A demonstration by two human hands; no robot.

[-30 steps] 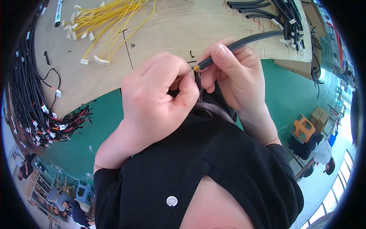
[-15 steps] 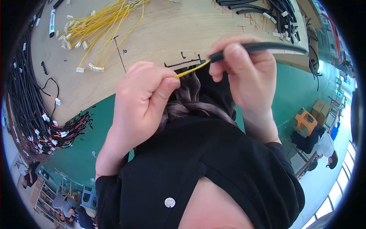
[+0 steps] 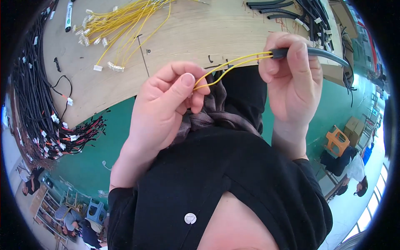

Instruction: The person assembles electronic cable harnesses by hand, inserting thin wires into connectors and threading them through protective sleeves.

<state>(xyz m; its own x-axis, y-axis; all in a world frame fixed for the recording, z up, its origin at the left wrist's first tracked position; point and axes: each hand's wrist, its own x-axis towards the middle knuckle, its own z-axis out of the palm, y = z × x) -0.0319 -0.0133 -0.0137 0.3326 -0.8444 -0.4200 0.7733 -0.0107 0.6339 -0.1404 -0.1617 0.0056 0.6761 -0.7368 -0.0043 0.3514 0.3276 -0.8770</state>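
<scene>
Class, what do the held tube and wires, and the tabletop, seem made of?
Black tube: probably rubber or soft plastic, satin, as it bends smoothly.
Yellow wires: likely smooth plastic coating, given their even colour; core hidden.
Tabletop: apparently wood or plywood, matte, with faint grain.

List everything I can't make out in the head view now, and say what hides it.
All in the head view:
- Left ends of the held yellow wires: hidden by the left hand.
- How far they run inside the black tube: its opaque wall hides this.
- Part of that tube: covered by the right hand.
- Upper part of the yellow wire bundle: cut off by the top edge.
</scene>
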